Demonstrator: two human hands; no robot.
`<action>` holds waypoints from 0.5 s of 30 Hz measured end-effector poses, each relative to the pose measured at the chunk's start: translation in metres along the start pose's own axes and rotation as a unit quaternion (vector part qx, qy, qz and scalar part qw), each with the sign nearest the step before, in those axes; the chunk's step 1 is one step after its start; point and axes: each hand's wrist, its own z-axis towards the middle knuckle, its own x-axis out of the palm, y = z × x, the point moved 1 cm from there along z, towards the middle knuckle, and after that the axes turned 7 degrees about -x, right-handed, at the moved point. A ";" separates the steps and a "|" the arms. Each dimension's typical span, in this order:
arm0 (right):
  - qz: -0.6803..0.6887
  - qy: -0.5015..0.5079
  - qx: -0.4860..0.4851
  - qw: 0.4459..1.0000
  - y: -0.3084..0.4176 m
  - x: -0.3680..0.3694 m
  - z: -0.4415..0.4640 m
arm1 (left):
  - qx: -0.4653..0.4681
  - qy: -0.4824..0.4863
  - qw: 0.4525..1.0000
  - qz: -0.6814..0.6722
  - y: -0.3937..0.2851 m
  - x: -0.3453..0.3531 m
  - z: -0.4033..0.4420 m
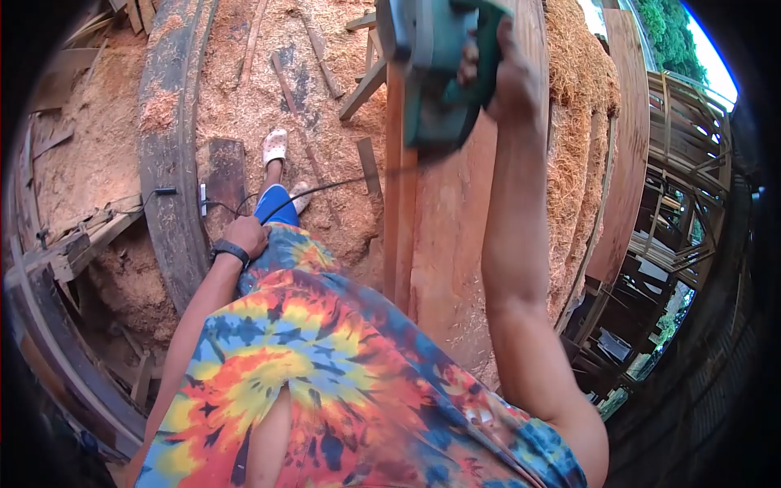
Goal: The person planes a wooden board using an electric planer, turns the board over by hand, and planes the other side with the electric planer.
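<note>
My right hand (pixel 516 84) is wrapped round the handle of a green electric planer (pixel 435 98) at the top of the view, its outline a little blurred. The planer is over a long reddish wooden board (pixel 451 236); whether its sole touches the wood I cannot tell. From its rear, a black power cord (pixel 342 182) runs left to my left hand (pixel 246 235). That hand, with a dark wristband, is closed round the cord beside my hip.
Shavings (pixel 578 122) are heaped along the board's right side. A wooden trestle (pixel 366 88) stands beyond it. Left of my feet lies a long dark beam (pixel 167 163), with a cord connector (pixel 165 191) over it. Loose offcuts (pixel 321 57) litter the shaving-covered ground.
</note>
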 end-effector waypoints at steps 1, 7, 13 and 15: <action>0.002 -0.004 0.004 1.000 -0.003 0.001 -0.033 | 0.003 -0.001 1.000 -0.007 0.003 0.005 0.001; -0.040 -0.064 0.061 0.995 -0.032 -0.004 -0.254 | 0.047 -0.015 0.999 0.013 0.005 0.004 0.007; -0.119 -0.162 0.138 0.970 -0.057 -0.004 -0.431 | 0.115 -0.095 0.985 0.083 -0.035 -0.006 0.003; -0.135 -0.168 0.153 0.964 -0.051 0.002 -0.447 | 0.165 -0.084 0.980 0.079 -0.043 -0.001 0.009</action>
